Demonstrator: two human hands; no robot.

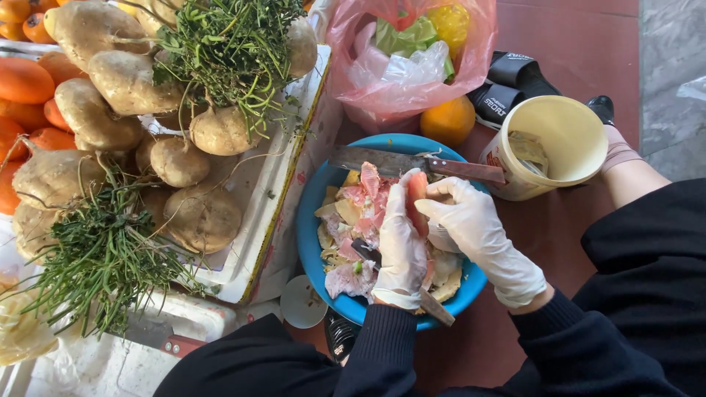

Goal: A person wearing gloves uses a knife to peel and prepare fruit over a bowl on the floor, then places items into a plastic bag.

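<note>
Both my hands wear white gloves and meet over a blue bowl full of pink and pale peelings. My left hand and my right hand pinch a slim orange-red fruit slice between them, the slice standing upright. A small knife lies under my left hand, its dark blade on the peelings and its wooden handle sticking out by my wrist; I cannot tell whether the hand grips it. A large cleaver-like knife rests across the bowl's far rim.
Brown tubers with green vines pile on a white foam box at left, beside orange fruits. Behind the bowl are a pink plastic bag, an orange, a cream bucket and black sandals.
</note>
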